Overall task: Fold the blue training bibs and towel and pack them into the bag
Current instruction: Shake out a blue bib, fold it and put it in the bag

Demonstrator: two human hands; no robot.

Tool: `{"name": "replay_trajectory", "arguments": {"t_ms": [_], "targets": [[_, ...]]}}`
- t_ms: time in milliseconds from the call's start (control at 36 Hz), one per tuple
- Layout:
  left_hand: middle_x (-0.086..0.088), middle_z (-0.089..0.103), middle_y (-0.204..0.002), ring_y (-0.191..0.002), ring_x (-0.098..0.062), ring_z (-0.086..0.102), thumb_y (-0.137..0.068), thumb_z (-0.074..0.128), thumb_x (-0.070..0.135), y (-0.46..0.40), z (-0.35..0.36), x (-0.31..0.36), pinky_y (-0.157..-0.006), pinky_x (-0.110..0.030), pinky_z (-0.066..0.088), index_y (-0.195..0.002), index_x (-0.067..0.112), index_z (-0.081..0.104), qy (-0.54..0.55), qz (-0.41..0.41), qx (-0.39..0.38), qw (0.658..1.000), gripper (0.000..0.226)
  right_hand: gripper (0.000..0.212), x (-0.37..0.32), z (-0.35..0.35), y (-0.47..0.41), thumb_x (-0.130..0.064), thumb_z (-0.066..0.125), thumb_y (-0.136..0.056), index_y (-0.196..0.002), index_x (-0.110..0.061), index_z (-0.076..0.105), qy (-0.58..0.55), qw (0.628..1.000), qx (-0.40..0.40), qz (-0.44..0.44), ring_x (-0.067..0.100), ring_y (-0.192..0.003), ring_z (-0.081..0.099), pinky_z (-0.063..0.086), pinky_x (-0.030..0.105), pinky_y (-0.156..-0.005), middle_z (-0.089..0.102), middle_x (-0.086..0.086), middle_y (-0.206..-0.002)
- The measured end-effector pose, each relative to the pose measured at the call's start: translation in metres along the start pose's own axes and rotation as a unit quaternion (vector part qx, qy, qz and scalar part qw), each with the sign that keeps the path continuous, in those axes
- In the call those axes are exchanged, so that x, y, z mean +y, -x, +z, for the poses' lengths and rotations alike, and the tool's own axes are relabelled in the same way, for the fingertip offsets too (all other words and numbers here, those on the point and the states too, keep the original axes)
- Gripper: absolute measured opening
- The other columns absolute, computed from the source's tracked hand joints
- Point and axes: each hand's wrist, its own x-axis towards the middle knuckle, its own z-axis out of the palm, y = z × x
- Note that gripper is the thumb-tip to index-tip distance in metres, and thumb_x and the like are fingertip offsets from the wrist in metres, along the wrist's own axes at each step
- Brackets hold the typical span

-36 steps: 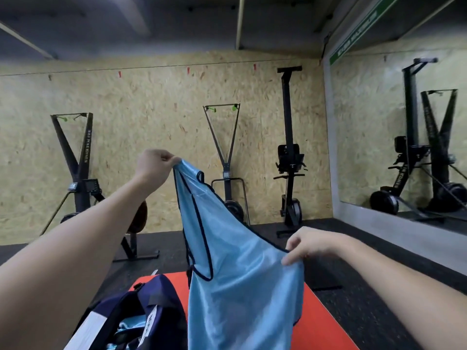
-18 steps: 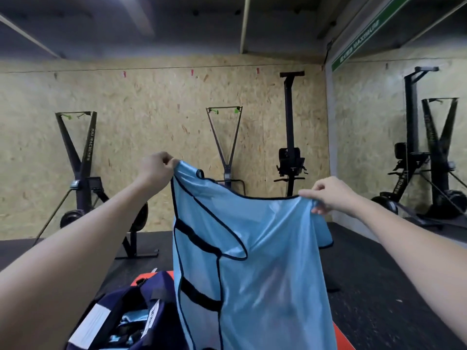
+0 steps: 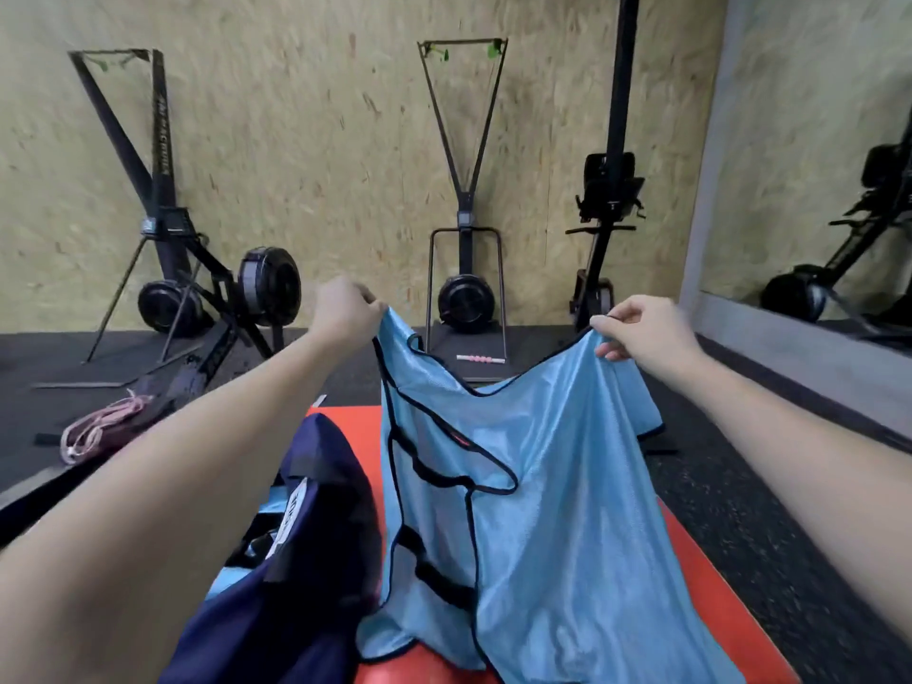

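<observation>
A: While the left hand [image 3: 345, 313] pinches one top corner of the blue bib [image 3: 533, 510] and the right hand [image 3: 646, 333] pinches the other, what worries you?

B: The sag between them. Both sets of fingers are closed tight on the fabric's black-trimmed edge, yet the neckline dips low in the middle, so the bib isn't hanging square. If it's laid down like that, I'd expect the fold to come out crooked.

A: Where does the bib sit against the rest?

B: It hangs in the air over the orange mat [image 3: 355, 431], its lower hem bunched and touching the mat at the bottom of the view. The navy bag [image 3: 306, 585] lies just to its left, open, with something pale blue showing inside, though I can't tell what.

A: Could the bag get in the way?

B: Probably. The bib's left edge is brushing the bag's side, and the side straps dangle there. A strap might catch on the bag's opening or tuck under itself when the cloth goes flat.

A: Anything else?

B: The material looks slick and light. A loose pinch could let a corner slide out, and the whole thing would crumple onto the mat.
</observation>
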Motion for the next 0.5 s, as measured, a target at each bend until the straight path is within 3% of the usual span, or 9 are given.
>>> {"name": "replay_trajectory", "arguments": {"t_ms": [56,111,139,194,250,306,361,417,500], "targets": [[-0.014,0.071,-0.09,-0.079,-0.02,0.056,-0.096,0.058,0.02,-0.007,0.029,-0.009,-0.072,-0.026,0.038,-0.096,0.002,0.073,0.012,-0.008,0.003,1.0,0.023,0.015,0.023,0.016,-0.01,-0.02,0.072,-0.09,-0.089,-0.007,0.066,0.045,0.999,0.007,-0.001,0.022,-0.078,0.074,0.059,0.037,-0.075,0.075,0.012,-0.084],[-0.015,0.072,-0.104,-0.081,-0.02,0.058,-0.098,0.056,0.019,-0.013,0.056,-0.019,-0.071,-0.026,0.04,-0.11,0.008,0.07,0.03,-0.005,-0.011,0.999,0.022,0.019,0.044,0.031,-0.018,-0.026,0.071,-0.09,-0.105,-0.014,0.067,0.106,0.994,-0.018,0.001,0.026,-0.1,0.069,0.053,0.034,-0.079,0.073,0.006,-0.105],[-0.015,0.069,-0.118,-0.091,-0.022,0.061,-0.098,0.055,0.02,-0.014,0.069,-0.024,-0.075,-0.027,0.043,-0.123,0.012,0.065,0.033,0.002,-0.037,0.999,0.027,0.032,0.055,0.039,-0.021,-0.027,0.071,-0.09,-0.12,-0.019,0.063,0.123,0.991,-0.056,0.001,0.03,-0.116,0.062,0.05,0.034,-0.085,0.065,0.008,-0.127],[-0.012,0.043,-0.151,-0.128,-0.028,0.051,-0.099,0.056,0.024,-0.01,0.093,-0.035,-0.098,-0.034,0.043,-0.148,0.023,0.043,0.013,0.026,-0.106,0.994,0.051,0.068,0.078,0.054,-0.022,-0.026,0.072,-0.09,-0.149,-0.029,0.039,0.154,0.979,-0.133,-0.024,0.024,-0.144,0.035,0.039,0.029,-0.1,0.026,0.007,-0.162],[-0.005,0.012,-0.165,-0.145,-0.028,0.031,-0.099,0.057,0.024,0.003,0.115,-0.045,-0.111,-0.033,0.031,-0.155,0.029,0.027,0.005,0.046,-0.153,0.987,0.064,0.083,0.1,0.067,-0.015,-0.024,0.073,-0.089,-0.156,-0.03,0.024,0.188,0.965,-0.18,-0.044,0.015,-0.15,0.018,0.03,0.022,-0.102,0.003,0.001,-0.167],[-0.005,0.004,-0.166,-0.145,-0.025,0.033,-0.098,0.057,0.019,0.024,0.136,-0.057,-0.104,-0.023,0.03,-0.155,0.03,0.028,0.004,0.053,-0.187,0.981,0.065,0.08,0.124,0.081,-0.001,-0.025,0.074,-0.089,-0.155,-0.027,0.029,0.218,0.952,-0.214,-0.035,0.015,-0.15,0.022,0.023,0.019,-0.107,0.009,0.0,-0.167],[-0.006,0.005,-0.166,-0.142,-0.026,0.037,-0.098,0.057,0.017,0.053,0.153,-0.068,-0.1,-0.021,0.032,-0.154,0.029,0.032,-0.009,0.055,-0.228,0.972,0.063,0.071,0.146,0.092,0.023,-0.029,0.072,-0.089,-0.151,-0.027,0.037,0.215,0.944,-0.249,-0.009,0.015,-0.147,0.031,0.023,0.02,-0.111,0.025,-0.003,-0.163],[-0.007,0.015,-0.164,-0.144,-0.026,0.034,-0.097,0.058,0.018,0.086,0.166,-0.078,-0.108,-0.027,0.031,-0.152,0.027,0.037,-0.001,0.058,-0.259,0.964,0.059,0.061,0.164,0.102,0.053,-0.033,0.071,-0.089,-0.144,-0.03,0.045,0.195,0.94,-0.281,0.016,0.012,-0.139,0.041,0.032,0.024,-0.109,0.042,-0.009,-0.153],[0.001,0.043,-0.153,-0.131,-0.017,0.051,-0.094,0.062,0.021,0.143,0.175,-0.086,-0.104,-0.021,0.034,-0.143,0.024,0.051,0.035,0.048,-0.301,0.952,0.05,0.049,0.182,0.115,0.102,-0.034,0.071,-0.089,-0.135,-0.029,0.054,0.179,0.933,-0.308,0.047,0.009,-0.118,0.056,0.043,0.019,-0.09,0.057,-0.013,-0.133]]}}
